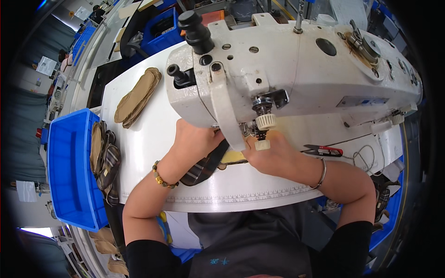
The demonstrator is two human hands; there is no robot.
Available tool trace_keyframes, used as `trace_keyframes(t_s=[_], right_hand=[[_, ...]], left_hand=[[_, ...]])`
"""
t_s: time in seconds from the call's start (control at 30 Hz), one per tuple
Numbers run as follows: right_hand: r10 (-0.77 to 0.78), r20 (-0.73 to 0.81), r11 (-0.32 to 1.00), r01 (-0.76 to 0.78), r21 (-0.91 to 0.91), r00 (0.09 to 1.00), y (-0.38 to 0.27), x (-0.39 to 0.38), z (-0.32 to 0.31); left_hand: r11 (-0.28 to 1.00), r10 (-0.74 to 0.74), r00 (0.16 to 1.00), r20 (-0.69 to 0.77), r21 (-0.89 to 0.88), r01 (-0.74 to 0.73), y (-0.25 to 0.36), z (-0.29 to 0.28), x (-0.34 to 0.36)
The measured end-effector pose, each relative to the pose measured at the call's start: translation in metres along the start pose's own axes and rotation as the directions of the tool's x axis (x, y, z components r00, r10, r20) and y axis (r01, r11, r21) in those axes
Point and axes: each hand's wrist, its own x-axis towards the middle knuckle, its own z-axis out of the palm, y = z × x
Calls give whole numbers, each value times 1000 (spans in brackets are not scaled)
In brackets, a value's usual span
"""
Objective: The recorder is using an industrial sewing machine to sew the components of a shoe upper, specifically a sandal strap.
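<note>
A white sewing machine spans the upper middle, its needle area mostly hidden. Below it, my left hand is closed at a dark plaid fabric piece, fingertips tucked out of sight. My right hand lies over a yellow piece with a brown edge beside the plaid one; machine knobs hide much of its fingers. Red-and-black thread snips and a loose cord lie to the right of that hand.
A stack of brown sole-shaped pieces sits at the back left of the white table. More brown and plaid pieces hang beside a blue bin at the left edge. Other blue crates stand behind.
</note>
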Motion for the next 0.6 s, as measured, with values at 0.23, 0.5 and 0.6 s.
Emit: trace_keyframes(t_s=[0.23, 0.5, 0.6], right_hand=[[-31, -71, 999, 29, -28, 997, 3, -3, 5], [-239, 16, 966, 237, 102, 971, -8, 10, -27], [-256, -177, 965, 263, 20, 950, -17, 9, -14]], left_hand=[[996, -77, 996, 33, -35, 78, 6, 1, -1], [961, -186, 983, -2, -208, 182, 0, 3, -4], [956, -187, 982, -39, -239, 173, -4, 8, -5]])
